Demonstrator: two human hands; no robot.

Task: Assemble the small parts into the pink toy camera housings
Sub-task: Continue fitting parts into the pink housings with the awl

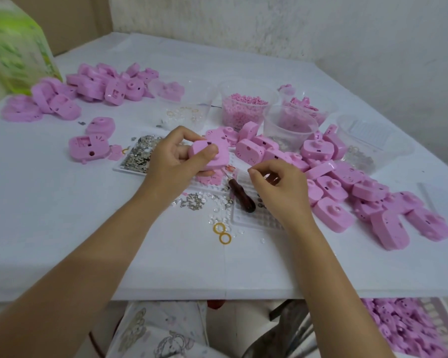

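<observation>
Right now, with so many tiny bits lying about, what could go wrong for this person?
The loose screws lie beside the left forearm; one brush could scatter them. The screwdriver rests close beside the right hand, which might knock it rolling. The left hand holds the pink housing above the clutter, so a dropped part could get lost there.

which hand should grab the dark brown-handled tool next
Right. The right hand hovers beside the dark brown-handled tool; the left hand grips a pink plastic camera housing.
</observation>
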